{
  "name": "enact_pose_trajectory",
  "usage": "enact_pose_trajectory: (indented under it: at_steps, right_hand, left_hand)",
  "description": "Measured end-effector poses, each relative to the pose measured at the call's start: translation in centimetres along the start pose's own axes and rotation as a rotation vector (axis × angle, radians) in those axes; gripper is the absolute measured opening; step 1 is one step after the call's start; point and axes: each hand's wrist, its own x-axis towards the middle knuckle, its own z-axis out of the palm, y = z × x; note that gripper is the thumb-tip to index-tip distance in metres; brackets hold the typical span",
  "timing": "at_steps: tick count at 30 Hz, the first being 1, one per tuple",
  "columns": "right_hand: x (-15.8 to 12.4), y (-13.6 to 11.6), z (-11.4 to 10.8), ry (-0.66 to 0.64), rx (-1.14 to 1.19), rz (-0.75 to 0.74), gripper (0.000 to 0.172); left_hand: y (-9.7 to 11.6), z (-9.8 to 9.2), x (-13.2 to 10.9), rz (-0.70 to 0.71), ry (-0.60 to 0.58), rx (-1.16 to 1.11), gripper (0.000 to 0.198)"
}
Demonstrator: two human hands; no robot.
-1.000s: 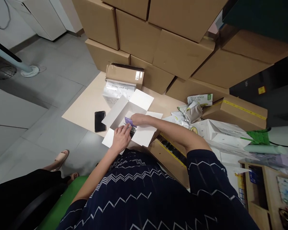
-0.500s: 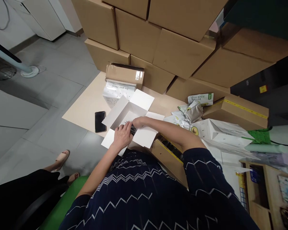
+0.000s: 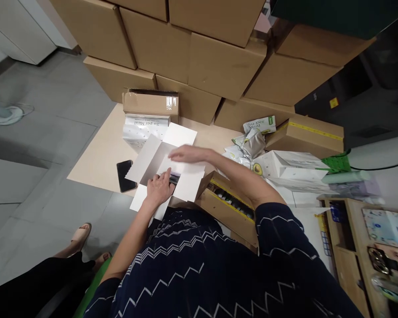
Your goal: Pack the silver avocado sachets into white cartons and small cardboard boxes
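Observation:
An open white box [image 3: 185, 181] with its flaps spread stands near the table's front edge. My left hand [image 3: 159, 187] reaches into its near side, fingers apart, resting on dark packets [image 3: 174, 177] that show only in part. Above the box's right side is my right hand [image 3: 187, 153], slightly blurred, fingers extended and holding nothing visible. To the right of the white box, a cardboard box [image 3: 227, 203] with yellow-edged openings holds several dark packets.
A black phone [image 3: 125, 176] lies left of the white box. Behind it are a printed white box [image 3: 146, 128] and a small brown box [image 3: 151, 104]. Silver pouches [image 3: 252, 143] lie at right. Large cartons [image 3: 159, 46] are stacked behind. A person's foot [image 3: 80, 234] shows at lower left.
My right hand has lifted out of the white box and opened above it. My left hand remains at the packets. The whole view has shifted.

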Motion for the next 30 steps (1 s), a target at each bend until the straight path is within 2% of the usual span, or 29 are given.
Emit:
enact_pose_trajectory:
  at_steps: [1,3,5,6,8,9,12,14,17,20,23,25,27,28,30]
  right_hand:
    - [-1.6,0.7,-1.8,0.1,0.085,0.017,0.024]
    - [-5.1,3.2,-4.7,0.352,0.127,0.151,0.023]
    - [-8.8,6.6,-5.9,0.5,0.018,0.365,0.023]
    - [-10.6,8.4,-5.7,0.489,-0.086,0.491,0.024]
    - [-13.8,11.8,-3.8,0.319,-0.311,0.697,0.027]
    - [-15.2,13.3,-2.3,0.252,-0.344,0.744,0.032]
    - [-18.3,16.6,2.7,-0.036,-0.524,0.753,0.076]
    - [-19.5,18.0,5.5,-0.146,-0.647,0.741,0.088]
    - [-20.2,19.5,7.8,-0.125,-0.705,0.731,0.082]
    - [-19.7,19.9,8.0,-0.096,-0.689,0.728,0.081]
    - [-18.2,19.8,6.3,-0.153,-0.571,0.794,0.082]
    - [-16.7,19.8,4.5,-0.192,-0.498,0.82,0.067]
    - [-15.0,20.0,2.8,-0.172,-0.496,0.818,0.056]
    - [-14.2,20.1,2.1,-0.146,-0.521,0.821,0.059]
    - [-12.8,20.5,1.4,-0.117,-0.58,0.844,0.079]
  left_hand:
    - [0.0,0.0,0.0,0.004,0.003,0.002,0.066]
    - [0.1,0.1,-0.1,0.008,0.012,0.001,0.063]
    - [0.1,0.1,-0.2,0.009,0.019,-0.001,0.062]
    - [0.1,0.2,-0.2,0.008,0.024,-0.002,0.061]
    - [0.1,0.2,-0.2,0.012,0.033,0.0,0.06]
    - [0.1,0.2,-0.2,0.015,0.038,0.001,0.06]
    - [0.1,0.3,-0.2,0.024,0.048,0.004,0.059]
    - [0.2,0.4,-0.2,0.026,0.048,0.011,0.059]
    - [0.2,0.6,-0.3,0.02,0.046,0.028,0.06]
    - [0.1,0.7,-0.3,0.017,0.056,0.031,0.06]
    - [0.1,0.9,-0.3,0.022,0.072,0.026,0.059]
    - [0.1,1.0,-0.3,0.022,0.075,0.02,0.059]
    - [0.1,1.0,-0.2,0.018,0.079,0.017,0.059]
    - [0.1,1.0,-0.2,0.018,0.08,0.017,0.059]
    - [0.2,1.0,-0.3,0.019,0.077,0.018,0.058]
